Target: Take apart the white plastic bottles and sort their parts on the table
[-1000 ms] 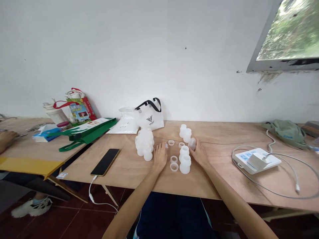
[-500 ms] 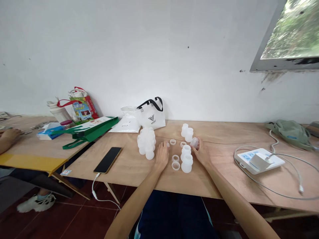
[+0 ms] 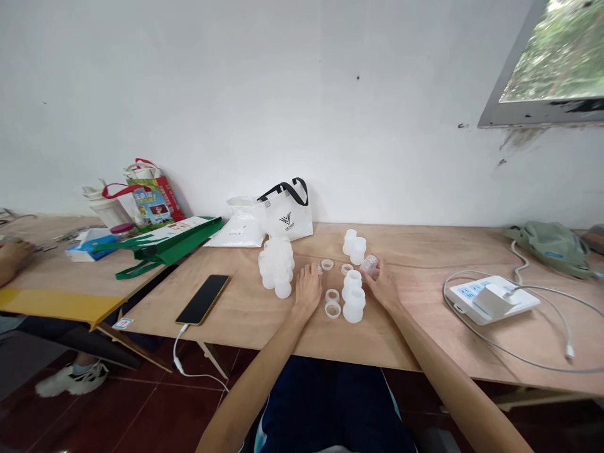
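My right hand [image 3: 383, 288] has its fingers closed around a clear plastic cup [image 3: 370, 265], tilted just above the table. My left hand [image 3: 308, 287] rests low over the table, its fingers curled at a small clear piece [image 3: 319, 270] that they mostly hide. Between the hands lie several translucent rings, among them a near ring [image 3: 333, 310] and a far ring [image 3: 327, 265]. Frosted white cups [image 3: 353, 305] stand in a row beside my right hand, and more white cups [image 3: 357, 250] stand behind. Left of my left hand is a tight cluster of white cups [image 3: 276, 267].
A phone [image 3: 203, 300] on a cable lies at the left. Behind are a white bag [image 3: 287, 217], a plastic packet [image 3: 240, 226] and a green bag [image 3: 177, 242]. On the right are a power strip [image 3: 491, 299], cables and a green cloth bag [image 3: 550, 248]. Another person's hand [image 3: 13, 255] shows far left.
The clear cup in my right hand has turned and tilted slightly. The fingers of my left hand have shifted a little at the small clear piece. The camera view has moved slightly.
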Demonstrator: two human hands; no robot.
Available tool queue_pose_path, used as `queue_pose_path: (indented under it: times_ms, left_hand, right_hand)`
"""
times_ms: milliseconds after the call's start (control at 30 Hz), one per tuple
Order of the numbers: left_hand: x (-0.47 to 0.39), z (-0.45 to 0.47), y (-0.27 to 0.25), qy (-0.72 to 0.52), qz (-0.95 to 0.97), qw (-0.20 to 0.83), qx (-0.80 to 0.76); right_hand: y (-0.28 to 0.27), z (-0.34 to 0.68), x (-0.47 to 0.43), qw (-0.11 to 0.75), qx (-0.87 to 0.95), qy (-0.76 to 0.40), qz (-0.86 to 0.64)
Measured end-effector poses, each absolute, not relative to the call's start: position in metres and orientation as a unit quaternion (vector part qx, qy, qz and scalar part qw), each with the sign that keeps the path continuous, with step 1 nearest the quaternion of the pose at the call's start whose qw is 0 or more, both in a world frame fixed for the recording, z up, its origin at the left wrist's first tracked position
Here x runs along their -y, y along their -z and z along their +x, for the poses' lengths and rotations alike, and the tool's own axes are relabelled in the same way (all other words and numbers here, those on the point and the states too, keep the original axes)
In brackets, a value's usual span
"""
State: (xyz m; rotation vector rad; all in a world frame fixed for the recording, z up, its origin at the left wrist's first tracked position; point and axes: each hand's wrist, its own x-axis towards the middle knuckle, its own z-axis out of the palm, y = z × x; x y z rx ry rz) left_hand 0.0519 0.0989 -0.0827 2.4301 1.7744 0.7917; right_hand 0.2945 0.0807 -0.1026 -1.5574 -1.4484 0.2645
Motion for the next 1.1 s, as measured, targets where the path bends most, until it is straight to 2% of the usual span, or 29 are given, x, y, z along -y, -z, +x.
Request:
queue_pose_path:
  times_ms: [300, 567, 733, 967, 1100]
  left_hand:
    - [-0.101, 0.050, 0.081, -0.317, 0.780, 0.011, -0.540]
    - [-0.077, 0.043, 0.067, -0.463, 0.759, 0.064, -0.454]
    - [-0.051, 0.028, 0.079, -0.406, 0.783, 0.106, -0.459]
    - [-0.040, 0.016, 0.091, -0.262, 0.811, 0.067, -0.518]
    - [-0.037, 0.014, 0.086, -0.264, 0.803, 0.074, -0.529]
  right_hand:
    - [0.103, 0.295, -0.081, 0.497, 0.585, -0.115, -0.630]
    - [0.098, 0.293, -0.078, 0.520, 0.588, -0.113, -0.609]
    - [0.092, 0.289, -0.074, 0.534, 0.582, -0.098, -0.606]
    - [0.078, 0.287, -0.053, 0.558, 0.574, -0.039, -0.598]
    - [0.074, 0.285, -0.021, 0.492, 0.565, -0.065, -0.659]
